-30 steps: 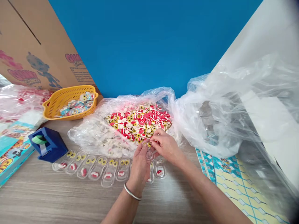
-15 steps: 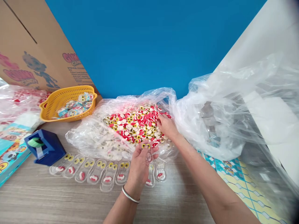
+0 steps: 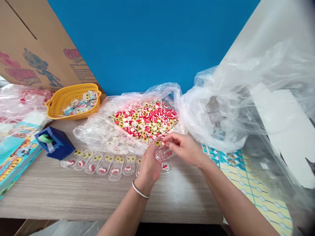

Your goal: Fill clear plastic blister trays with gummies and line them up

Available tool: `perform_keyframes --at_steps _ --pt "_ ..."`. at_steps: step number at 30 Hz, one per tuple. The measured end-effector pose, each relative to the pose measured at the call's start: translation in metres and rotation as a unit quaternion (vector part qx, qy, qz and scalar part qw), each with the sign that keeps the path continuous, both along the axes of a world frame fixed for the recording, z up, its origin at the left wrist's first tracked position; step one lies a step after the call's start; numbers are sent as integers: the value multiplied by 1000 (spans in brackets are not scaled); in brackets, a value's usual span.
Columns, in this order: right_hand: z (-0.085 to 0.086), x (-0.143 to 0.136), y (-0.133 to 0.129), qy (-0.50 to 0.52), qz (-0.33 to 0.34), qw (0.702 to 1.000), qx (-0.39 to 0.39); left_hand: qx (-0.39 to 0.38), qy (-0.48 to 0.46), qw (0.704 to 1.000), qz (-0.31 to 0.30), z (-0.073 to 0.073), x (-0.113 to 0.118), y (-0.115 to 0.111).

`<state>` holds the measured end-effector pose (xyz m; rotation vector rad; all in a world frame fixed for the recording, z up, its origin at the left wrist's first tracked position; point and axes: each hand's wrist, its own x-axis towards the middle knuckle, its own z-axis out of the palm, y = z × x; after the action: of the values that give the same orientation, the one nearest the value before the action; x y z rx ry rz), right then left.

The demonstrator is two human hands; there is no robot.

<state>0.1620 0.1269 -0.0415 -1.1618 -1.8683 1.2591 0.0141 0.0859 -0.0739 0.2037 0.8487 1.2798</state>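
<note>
My left hand (image 3: 150, 165), with a metal bangle at the wrist, holds a small clear plastic tray (image 3: 160, 154) with yellow eye-shaped candies at its top end. My right hand (image 3: 185, 147) is at the tray's right side, its thumb and finger pinched on a small red-and-white candy (image 3: 163, 143), partly hidden by the fingertips. Behind both hands lies a heap of loose eye and red-and-white candies (image 3: 147, 123) in an opened clear bag. Filled clear trays (image 3: 115, 168), each with yellow eyes and a red-and-white mouth, lie in a row; my left hand covers some.
A yellow basket (image 3: 55, 111) with wrapped packs stands at the back left. Nearer is a blue tape dispenser (image 3: 61, 142) beside a printed box (image 3: 14, 164). Crumpled clear plastic (image 3: 221, 131) and printed yellow-and-blue sheets (image 3: 261, 183) lie right. A blue panel (image 3: 157, 42) rises behind.
My right hand has come out of the candy heap towards me, to the tray in my left hand, with a red-and-white candy. The camera view has shifted, showing the table's front edge.
</note>
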Motion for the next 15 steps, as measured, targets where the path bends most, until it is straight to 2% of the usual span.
perform_keyframes --at_steps 2,6,9,12,13,15 --pt "1 0 -25 -23 8 1000 6 11 9 1000 -6 0 8 -6" --pt "-5 2 -61 -152 -8 980 125 17 29 999 -32 -1 23 -17" --pt "-8 10 -80 -218 -37 961 165 8 40 998 -47 -1 35 -25" --pt "-5 33 -83 -217 -68 958 178 -17 46 997 -60 0 47 -29" --pt "-3 46 -79 -212 -94 956 181 -26 51 996 -64 2 51 -29" --pt "1 78 -62 -230 -193 937 178 -50 67 994 -76 6 59 -29"
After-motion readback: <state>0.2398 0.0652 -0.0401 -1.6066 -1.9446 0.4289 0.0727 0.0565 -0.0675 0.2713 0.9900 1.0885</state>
